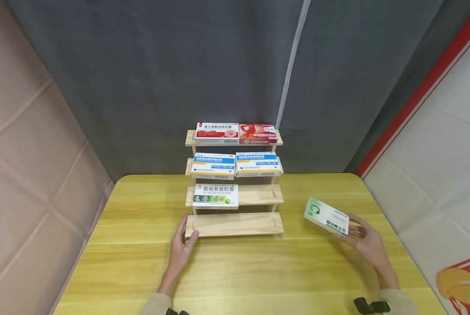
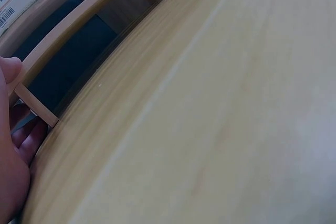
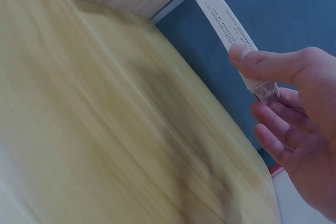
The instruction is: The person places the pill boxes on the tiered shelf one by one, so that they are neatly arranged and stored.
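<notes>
My right hand point(image 1: 366, 240) pinches one end of a green and white medicine box point(image 1: 327, 215), held above the table to the right of a wooden step rack point(image 1: 235, 225). In the right wrist view the thumb lies along the narrow side of that box point(image 3: 223, 19), with fingers at its end. My left hand point(image 1: 181, 245) grips the left end of the rack's lowest step, thumb on top; the left wrist view shows fingers point(image 2: 31, 135) beside the step's support. A white and green medicine box point(image 1: 215, 196) lies on the left half of the step above.
Two blue and white medicine boxes point(image 1: 213, 165) lie side by side on the third step up. The top step bears a red and white box point(image 1: 217, 133) and a red box point(image 1: 257, 134). The wooden table point(image 1: 235, 280) meets a grey curtain point(image 1: 160, 87) behind.
</notes>
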